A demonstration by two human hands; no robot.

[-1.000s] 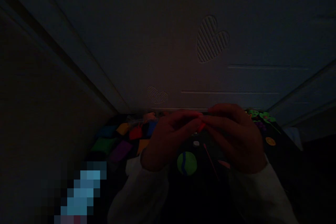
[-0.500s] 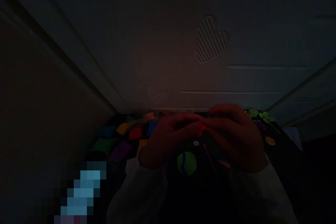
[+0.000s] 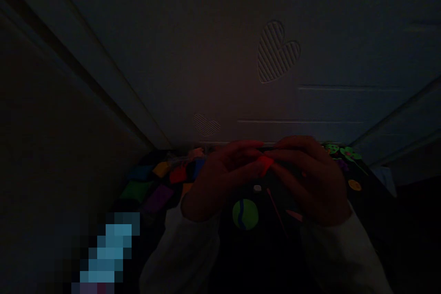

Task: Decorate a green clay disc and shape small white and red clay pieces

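Observation:
Between the fingertips of both hands is a small piece of bright red modelling clay [image 3: 265,165]. My left hand [image 3: 223,177] pinches it from the left with thumb and fingers. My right hand [image 3: 313,179] grips its right side, fingers bent over. A tiny red bit [image 3: 303,174] shows by my right palm. Below the hands lies a flat green disc [image 3: 245,214] with a wavy blue stripe. Near it are a small white piece [image 3: 257,188], a thin pink stick tool [image 3: 275,209] and a pink pointed piece [image 3: 294,215]. The light is very dim.
Coloured packets, among them a green one [image 3: 136,190] and a purple one [image 3: 158,197], lie at the left. Green flower shapes [image 3: 349,153] and a yellow disc [image 3: 354,185] are at the right. A pale panel with a ridged heart [image 3: 277,50] rises behind the dark table.
The fingers of my left hand have lifted and spread a little. More of the red clay shows between the hands, and a tiny red bit has come into sight by my right palm.

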